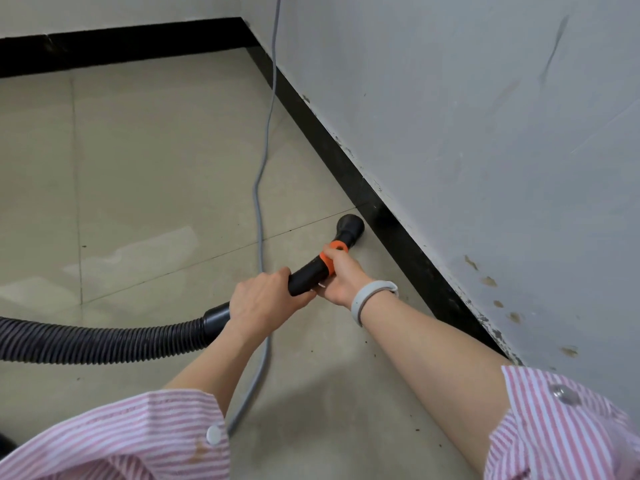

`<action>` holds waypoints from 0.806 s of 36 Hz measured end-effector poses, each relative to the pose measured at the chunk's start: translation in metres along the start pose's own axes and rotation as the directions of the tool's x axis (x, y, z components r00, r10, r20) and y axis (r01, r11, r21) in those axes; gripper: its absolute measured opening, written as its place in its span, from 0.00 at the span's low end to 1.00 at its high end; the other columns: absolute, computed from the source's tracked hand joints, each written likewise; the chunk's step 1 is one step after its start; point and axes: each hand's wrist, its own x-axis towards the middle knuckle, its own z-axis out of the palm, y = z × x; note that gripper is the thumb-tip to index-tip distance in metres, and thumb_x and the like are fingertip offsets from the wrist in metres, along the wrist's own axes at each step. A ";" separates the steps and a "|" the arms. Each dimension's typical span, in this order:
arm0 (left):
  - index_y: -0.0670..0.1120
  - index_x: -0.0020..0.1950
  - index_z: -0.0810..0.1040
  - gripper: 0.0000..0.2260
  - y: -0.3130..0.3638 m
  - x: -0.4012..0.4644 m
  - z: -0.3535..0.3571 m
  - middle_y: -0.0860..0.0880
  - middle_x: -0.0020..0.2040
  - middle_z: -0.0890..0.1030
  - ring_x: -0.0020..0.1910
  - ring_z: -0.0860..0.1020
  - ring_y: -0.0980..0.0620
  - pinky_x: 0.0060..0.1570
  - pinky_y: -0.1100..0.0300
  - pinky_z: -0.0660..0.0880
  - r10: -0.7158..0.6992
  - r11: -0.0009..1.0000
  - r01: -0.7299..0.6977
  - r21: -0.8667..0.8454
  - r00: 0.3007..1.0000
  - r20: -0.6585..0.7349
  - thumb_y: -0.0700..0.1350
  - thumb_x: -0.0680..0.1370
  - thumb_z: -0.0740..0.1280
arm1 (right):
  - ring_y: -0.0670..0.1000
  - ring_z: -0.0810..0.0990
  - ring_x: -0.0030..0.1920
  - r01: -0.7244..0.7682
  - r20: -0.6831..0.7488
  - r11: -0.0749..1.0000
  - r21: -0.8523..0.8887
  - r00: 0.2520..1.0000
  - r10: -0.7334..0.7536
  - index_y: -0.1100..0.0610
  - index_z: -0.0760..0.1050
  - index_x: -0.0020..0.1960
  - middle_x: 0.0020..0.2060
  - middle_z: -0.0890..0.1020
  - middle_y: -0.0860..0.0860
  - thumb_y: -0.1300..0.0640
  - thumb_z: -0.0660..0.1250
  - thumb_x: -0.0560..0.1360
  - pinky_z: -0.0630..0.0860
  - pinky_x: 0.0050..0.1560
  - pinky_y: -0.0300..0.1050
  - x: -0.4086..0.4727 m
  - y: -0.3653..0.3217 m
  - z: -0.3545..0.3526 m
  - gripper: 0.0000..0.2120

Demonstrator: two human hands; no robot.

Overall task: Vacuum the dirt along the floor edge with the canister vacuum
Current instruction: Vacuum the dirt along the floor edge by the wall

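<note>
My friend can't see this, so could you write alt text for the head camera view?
Two hands hold a black vacuum tube, its nozzle at the floor edge by the black baseboard. The left hand grips near the hose, the right hand by an orange ring. A grey cord trails across the tiles.

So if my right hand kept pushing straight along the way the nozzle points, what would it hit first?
Most likely the black baseboard. Your right hand grips the wand behind the orange collar, and the round nozzle ahead already sits close to that baseboard, though the exact gap is unclear.
</note>
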 end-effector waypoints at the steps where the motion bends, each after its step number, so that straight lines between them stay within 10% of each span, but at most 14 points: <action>1: 0.50 0.48 0.71 0.17 -0.001 0.004 0.001 0.52 0.36 0.76 0.36 0.76 0.48 0.34 0.57 0.67 -0.005 1.000 0.005 -0.006 1.000 -0.005 0.64 0.74 0.61 | 0.57 0.77 0.48 0.007 0.001 1.000 -0.007 1.000 -0.007 0.58 0.67 0.60 0.48 0.76 0.58 0.57 0.64 0.78 0.75 0.54 0.59 0.004 -0.003 0.002 0.12; 29: 0.53 0.46 0.63 0.09 0.018 -0.081 0.046 0.49 0.42 0.81 0.44 0.80 0.45 0.36 0.57 0.66 0.311 0.943 -0.328 0.049 0.926 0.212 0.56 0.75 0.60 | 0.59 0.77 0.56 -0.147 -0.366 0.986 0.078 0.916 0.165 0.57 0.66 0.56 0.53 0.76 0.57 0.54 0.62 0.78 0.78 0.52 0.54 -0.065 0.073 -0.073 0.10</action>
